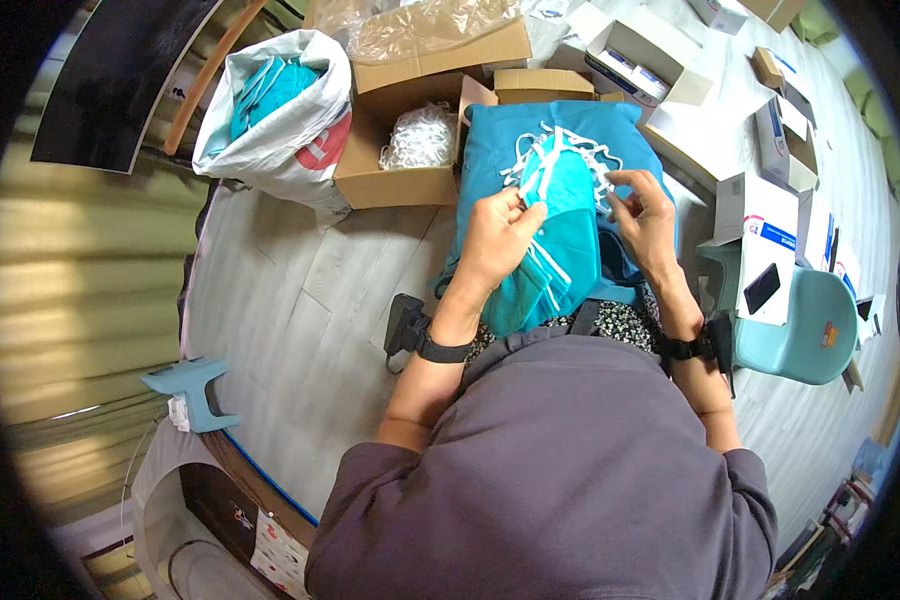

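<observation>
Fingers of the left hand (498, 235) are pinched on the upper edge of a stack of teal face masks (558, 250), thumb on top. Fingers of the right hand (650, 215) are curled and nipping a white ear loop (602, 190) at the stack's right side; neither hand is released.

The masks lie on the person's lap over a blue cloth (570, 125), directly between the two hands and touching both. Loose white loops fan out at the far end of the stack.

Judgement on handling: the masks look light, thin and soft, so they will flex and slide against each other. The loops appear stretchy and apt to tangle. Holding the flat body at its edge seems surer than pulling on a loop.

A cardboard box (402, 150) of white loops sits just beside the cloth.
</observation>
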The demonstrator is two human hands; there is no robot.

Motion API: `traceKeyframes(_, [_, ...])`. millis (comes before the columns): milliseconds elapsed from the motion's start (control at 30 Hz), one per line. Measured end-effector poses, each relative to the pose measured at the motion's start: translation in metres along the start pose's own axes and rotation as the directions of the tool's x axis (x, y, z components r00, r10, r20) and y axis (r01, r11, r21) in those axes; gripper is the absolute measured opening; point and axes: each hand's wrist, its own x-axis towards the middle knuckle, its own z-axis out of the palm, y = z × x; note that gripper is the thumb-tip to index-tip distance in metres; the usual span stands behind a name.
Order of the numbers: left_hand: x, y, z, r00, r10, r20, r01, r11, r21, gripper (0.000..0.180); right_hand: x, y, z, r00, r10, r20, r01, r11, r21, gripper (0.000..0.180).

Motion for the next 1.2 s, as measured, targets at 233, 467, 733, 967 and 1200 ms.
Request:
traceKeyframes(233, [-0.004,-0.002,0.011,0.994,0.112,0.005,-0.106,0.924,0.368,0.034,0.011,-0.03,0.028,0.914,0.172,0.367,-0.299,0.898,0.324,0.016])
traceKeyframes(467, [-0.005,-0.001,0.012,0.975,0.212,0.062,-0.221,0.929,0.297,0.032,0.015,0.0,0.04,0.913,0.29,0.288,-0.402,0.761,0.509,0.01])
traceKeyframes(733, [-0.004,0.007,-0.002,0.986,0.081,0.148,-0.11,0.973,0.201,0.014,0.042,0.018,-0.019,0.974,0.174,0.146,-0.172,0.985,-0.026,0.023])
traceKeyframes(967, [-0.004,0.04,0.006,0.925,0.081,0.371,-0.244,0.875,0.417,0.012,0.03,-0.055,-0.022,0.855,-0.286,0.432,0.168,0.942,0.291,0.026])
traceKeyframes(1200, [-0.008,0.045,0.026,0.916,0.239,0.322,-0.4,0.491,0.773,0.017,0.031,-0.047,-0.015,0.877,-0.007,0.481,-0.143,0.951,0.274,0.021])
